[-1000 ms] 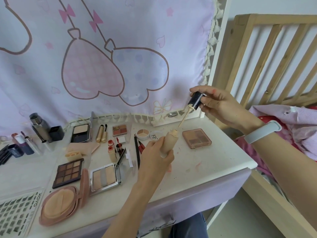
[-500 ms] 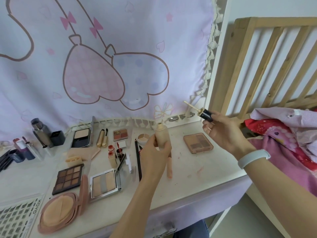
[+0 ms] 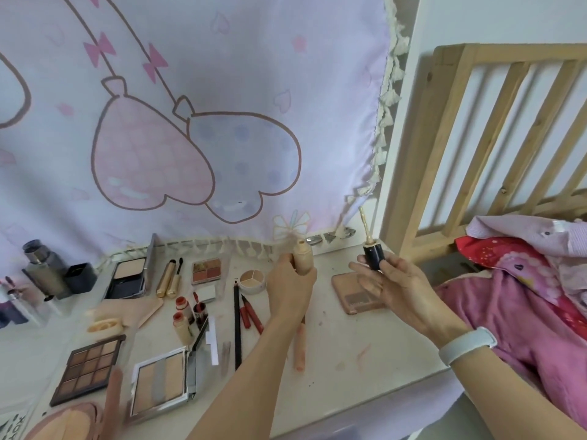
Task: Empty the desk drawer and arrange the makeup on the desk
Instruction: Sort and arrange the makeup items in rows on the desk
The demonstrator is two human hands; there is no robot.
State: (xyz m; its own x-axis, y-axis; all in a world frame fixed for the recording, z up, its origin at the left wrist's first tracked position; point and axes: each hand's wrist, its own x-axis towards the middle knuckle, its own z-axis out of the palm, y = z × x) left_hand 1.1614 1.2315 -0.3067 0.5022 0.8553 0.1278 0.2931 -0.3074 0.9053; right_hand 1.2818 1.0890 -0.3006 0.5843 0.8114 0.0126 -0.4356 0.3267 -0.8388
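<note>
Two hands work above the tabletop (image 3: 365, 350): the left hand (image 3: 287, 282) grips a beige bottle (image 3: 303, 257), the right hand (image 3: 392, 282) pinches its wand cap (image 3: 373, 252). Checking seems under way; next, recap it and set it among the makeup.

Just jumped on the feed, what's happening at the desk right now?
A person is holding an opened beige foundation bottle upright in the left hand. The right hand grips its dark cap, applicator wand pointing up, apart from the bottle. Palettes, compacts, pencils and lip products are spread over the desk below.
</note>
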